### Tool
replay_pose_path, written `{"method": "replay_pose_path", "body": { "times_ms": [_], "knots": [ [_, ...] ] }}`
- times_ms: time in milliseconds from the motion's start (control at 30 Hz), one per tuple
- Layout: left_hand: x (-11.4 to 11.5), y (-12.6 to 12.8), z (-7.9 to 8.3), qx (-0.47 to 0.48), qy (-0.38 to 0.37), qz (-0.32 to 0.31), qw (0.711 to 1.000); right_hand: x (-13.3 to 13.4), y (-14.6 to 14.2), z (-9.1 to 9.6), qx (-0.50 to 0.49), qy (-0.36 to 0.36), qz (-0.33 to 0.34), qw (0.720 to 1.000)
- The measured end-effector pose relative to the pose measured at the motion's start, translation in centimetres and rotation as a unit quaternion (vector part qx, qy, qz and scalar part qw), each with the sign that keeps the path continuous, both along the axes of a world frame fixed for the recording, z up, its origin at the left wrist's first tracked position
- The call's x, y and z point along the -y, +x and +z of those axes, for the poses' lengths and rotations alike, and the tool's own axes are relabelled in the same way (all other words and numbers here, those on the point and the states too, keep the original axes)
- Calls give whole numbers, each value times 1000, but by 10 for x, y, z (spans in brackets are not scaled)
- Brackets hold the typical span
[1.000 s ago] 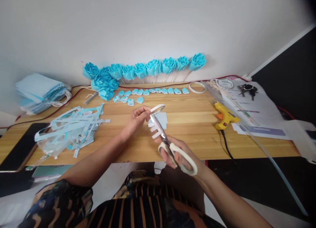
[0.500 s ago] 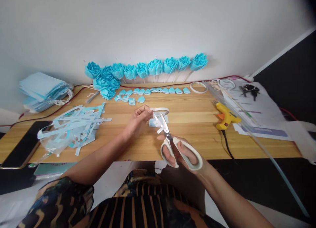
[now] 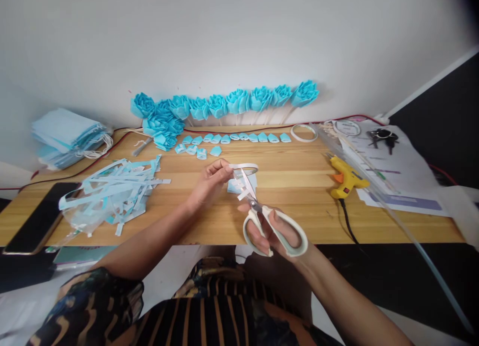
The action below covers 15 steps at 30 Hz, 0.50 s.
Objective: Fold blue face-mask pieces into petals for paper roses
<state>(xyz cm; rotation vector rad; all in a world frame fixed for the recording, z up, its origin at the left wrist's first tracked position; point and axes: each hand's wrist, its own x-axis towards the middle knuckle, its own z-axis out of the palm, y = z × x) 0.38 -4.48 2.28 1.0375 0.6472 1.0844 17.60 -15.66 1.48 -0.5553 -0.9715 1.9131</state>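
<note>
In the head view my left hand point(image 3: 217, 178) pinches a narrow roll of white tape point(image 3: 251, 166) at its left edge, over the middle of the table. My right hand point(image 3: 279, 236) is wrapped through the white handles of a pair of scissors point(image 3: 256, 206). The blades point up and away, slightly apart, with their tips at the tape by my left fingertips. Short white strips point(image 3: 244, 193) lie across the blades; whether they stick to the metal or to a finger, I cannot tell. Behind them a light-blue piece of fabric point(image 3: 235, 186) is partly hidden.
Blue fabric flowers point(image 3: 237, 102) lean along the wall, behind folded blue petals point(image 3: 226, 139). A yellow glue gun point(image 3: 348, 178), papers point(image 3: 407, 181) and keys point(image 3: 383, 136) are on the right. Cut scraps point(image 3: 112, 193), a phone point(image 3: 41, 216) and stacked face masks point(image 3: 67, 131) lie left.
The scissor blades have drawn a little closer together at the tape, with their tips slightly farther from me. Table items appear shifted slightly right as the view moves.
</note>
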Motion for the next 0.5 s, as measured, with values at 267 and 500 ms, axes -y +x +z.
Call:
{"method": "replay_pose_path", "body": {
  "times_ms": [267, 500],
  "knots": [
    [2, 1, -4, -5, -3, -6, 1000, -3, -4, 0, -32, -36, -6, 999],
    [2, 2, -7, 2, 4, 4, 1000, 0, -11, -4, -44, -52, -41, 997]
  ]
}}
